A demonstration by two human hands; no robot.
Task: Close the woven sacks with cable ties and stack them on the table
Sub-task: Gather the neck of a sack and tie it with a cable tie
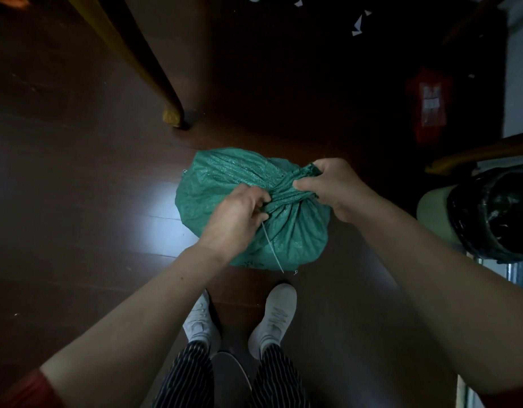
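Right grip (337,187) is curled tight round the bunched neck of one green woven sack (225,184) on the dark floor (77,172) just beyond two white shoes (272,313), while left grip (239,213) pinches the same neck, one pale cable tie (272,248) trailing nearward from under its fingers.

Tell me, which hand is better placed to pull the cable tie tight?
Probably the left hand: it holds the cable tie at the neck of the green sack. The right hand grips the gathered top, steadying it.
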